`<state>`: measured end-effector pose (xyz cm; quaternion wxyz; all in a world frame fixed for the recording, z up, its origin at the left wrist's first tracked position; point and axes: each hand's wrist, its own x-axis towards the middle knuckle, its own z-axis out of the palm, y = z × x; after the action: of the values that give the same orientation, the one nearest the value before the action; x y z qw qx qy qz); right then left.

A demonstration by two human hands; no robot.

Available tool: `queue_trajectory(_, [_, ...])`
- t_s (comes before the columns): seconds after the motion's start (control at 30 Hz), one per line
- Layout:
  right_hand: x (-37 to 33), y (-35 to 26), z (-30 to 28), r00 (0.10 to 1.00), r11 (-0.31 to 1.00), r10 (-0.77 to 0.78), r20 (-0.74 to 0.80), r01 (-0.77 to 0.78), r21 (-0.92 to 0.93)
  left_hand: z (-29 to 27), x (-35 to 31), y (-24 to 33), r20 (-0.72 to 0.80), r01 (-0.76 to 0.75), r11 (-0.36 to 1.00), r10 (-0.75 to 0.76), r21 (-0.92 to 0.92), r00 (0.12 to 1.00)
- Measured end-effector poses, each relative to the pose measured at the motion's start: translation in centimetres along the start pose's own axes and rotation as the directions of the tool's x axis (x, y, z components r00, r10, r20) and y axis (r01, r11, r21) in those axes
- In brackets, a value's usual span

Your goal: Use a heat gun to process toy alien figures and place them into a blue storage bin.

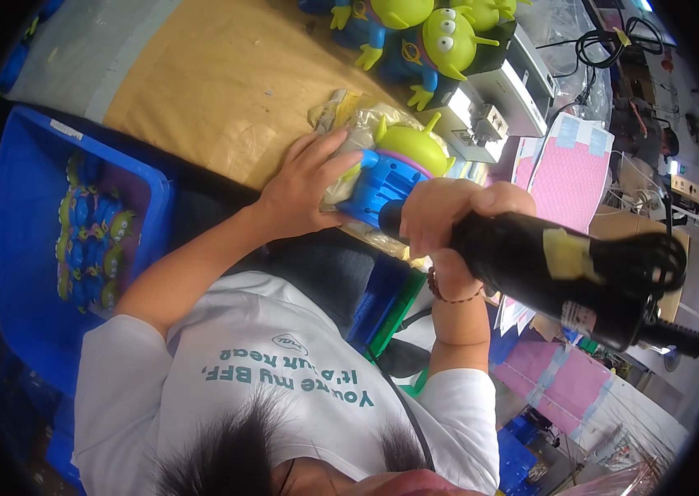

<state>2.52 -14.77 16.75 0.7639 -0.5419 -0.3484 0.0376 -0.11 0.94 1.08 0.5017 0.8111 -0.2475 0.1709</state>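
A toy figure (pixel 386 182) with a green head and blue body lies back-up on a pad wrapped in clear plastic (pixel 334 190) at the table edge. Recesses show in its blue back. My left hand (pixel 304 182) grips the figure from its left side, thumb and fingers around the arm and body. In my right hand (pixel 465 211) is a black electric screwdriver (pixel 523 256), fingers wrapped round its front part. Its nose meets the lower part of the blue back; the bit's tip is hidden. The cord loops at the tool's rear end.
Several similar figures (pixel 447 43) crowd the table's far side, beside a white device (pixel 523 78). A blue bin (pixel 76 132) with more figures stands at my left. Pink sheets (pixel 568 165) lie to the right. Brown covering (pixel 200 91) spans the table.
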Motion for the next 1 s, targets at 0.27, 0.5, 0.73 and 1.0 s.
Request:
queue_trajectory(0.27, [0.8, -3.2, -1.0, 0.969, 0.992, 0.122, -0.217, -0.122, 0.012, -2.7, 3.8, 3.4, 0.105, 0.425, 0.904, -0.427, 0.043, 0.898])
queue_trajectory(0.5, [-0.9, -11.0, -8.9, 0.852, 0.965, -0.046, -0.521, 0.173, 0.198, -4.3, 8.2, 3.7, 0.613, 0.487, 0.85, -0.496, 0.199, 0.615])
queue_trajectory(0.73, [-5.1, -10.9, -13.7, 0.722, 0.949, 0.165, -0.672, 0.069, 0.307, -18.1, 1.7, -2.1, 0.26, 0.574, 0.657, -0.518, -0.489, 0.815])
queue_trajectory(1.0, [-6.0, -7.0, -14.2, 0.459, 0.93, 0.356, -0.814, -0.085, 0.358, -41.6, -3.5, -18.9, -0.718, 0.594, 0.732, -0.606, -0.334, 0.343])
